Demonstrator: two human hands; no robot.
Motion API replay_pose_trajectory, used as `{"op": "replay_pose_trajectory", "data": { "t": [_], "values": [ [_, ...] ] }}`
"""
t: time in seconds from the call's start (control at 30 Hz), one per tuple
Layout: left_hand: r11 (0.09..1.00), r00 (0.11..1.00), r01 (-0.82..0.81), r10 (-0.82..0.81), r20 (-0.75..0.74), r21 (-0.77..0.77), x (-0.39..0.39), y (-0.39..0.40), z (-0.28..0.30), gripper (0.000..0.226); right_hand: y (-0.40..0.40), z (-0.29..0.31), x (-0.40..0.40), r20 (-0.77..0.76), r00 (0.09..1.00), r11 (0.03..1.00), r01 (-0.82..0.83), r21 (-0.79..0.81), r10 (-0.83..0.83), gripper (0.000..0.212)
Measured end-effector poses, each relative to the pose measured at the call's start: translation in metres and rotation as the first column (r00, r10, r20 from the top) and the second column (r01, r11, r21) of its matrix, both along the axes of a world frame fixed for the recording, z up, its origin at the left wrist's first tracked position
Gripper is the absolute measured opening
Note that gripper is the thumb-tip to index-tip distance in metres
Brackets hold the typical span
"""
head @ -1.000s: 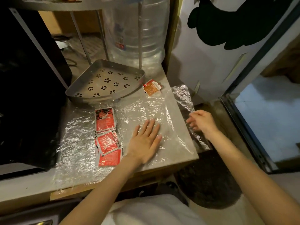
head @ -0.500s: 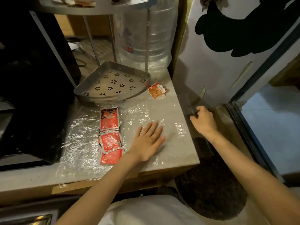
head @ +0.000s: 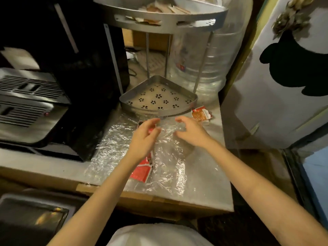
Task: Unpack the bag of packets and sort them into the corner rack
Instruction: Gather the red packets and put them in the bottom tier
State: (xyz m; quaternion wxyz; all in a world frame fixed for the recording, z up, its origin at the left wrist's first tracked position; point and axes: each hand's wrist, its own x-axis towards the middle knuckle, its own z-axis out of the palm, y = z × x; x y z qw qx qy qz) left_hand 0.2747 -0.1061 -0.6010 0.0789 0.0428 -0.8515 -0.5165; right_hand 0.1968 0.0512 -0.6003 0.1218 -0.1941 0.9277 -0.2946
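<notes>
We see both hands — left hand (head: 144, 137), right hand (head: 192, 132) — pinching the clear bag (head: 166, 127) above red packets (head: 142, 172), near the corner rack (head: 158, 98).

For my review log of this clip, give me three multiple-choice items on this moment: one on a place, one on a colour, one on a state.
1. Where does the lone orange-and-white packet lie?
A. on the counter, right of the rack's lower shelf
B. inside the lower shelf
C. on the floor

2. What colour are the packets under the left forearm?
A. green
B. red
C. blue

3. What does the perforated metal lower shelf hold?
A. a bottle
B. a heap of packets
C. nothing visible

Key: 1 A, it rests on the grey top beside the shelf rim. 2 B, red wrappers show. 3 C, only its flower-shaped holes show.
</notes>
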Motion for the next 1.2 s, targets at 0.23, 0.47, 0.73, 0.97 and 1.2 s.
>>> {"op": "replay_pose_trajectory", "data": {
  "t": [0.23, 0.47, 0.73, 0.97, 1.2],
  "values": [
    [0.925, 0.927, -0.099, 0.22, 0.304, -0.367, 0.031, -0.041, -0.01, 0.089, -0.047, 0.001, -0.018, 0.177, 0.938, 0.954, -0.284, -0.094, 0.297, 0.094],
    [0.879, 0.764, -0.086, 0.36, 0.536, -0.469, 0.052, -0.037, -0.023, 0.082, -0.085, -0.017, -0.036, 0.092, 0.808, 0.768, -0.582, 0.267, 0.581, 0.107],
    [0.887, 0.72, -0.123, 0.389, 0.575, -0.446, 0.051, -0.03, -0.029, 0.065, -0.108, -0.005, -0.043, 0.149, 0.619, 0.468, -0.709, 0.528, 0.771, 0.086],
    [0.909, 0.717, -0.147, 0.37, 0.591, -0.39, 0.044, -0.027, -0.025, 0.065, -0.115, -0.006, -0.054, 0.086, 0.572, 0.431, -0.701, 0.569, 0.816, 0.087],
    [0.922, 0.76, -0.186, 0.354, 0.546, -0.339, 0.046, -0.021, -0.026, 0.062, -0.111, -0.006, -0.051, 0.082, 0.584, 0.48, -0.732, 0.483, 0.808, 0.071]
  ]
}}
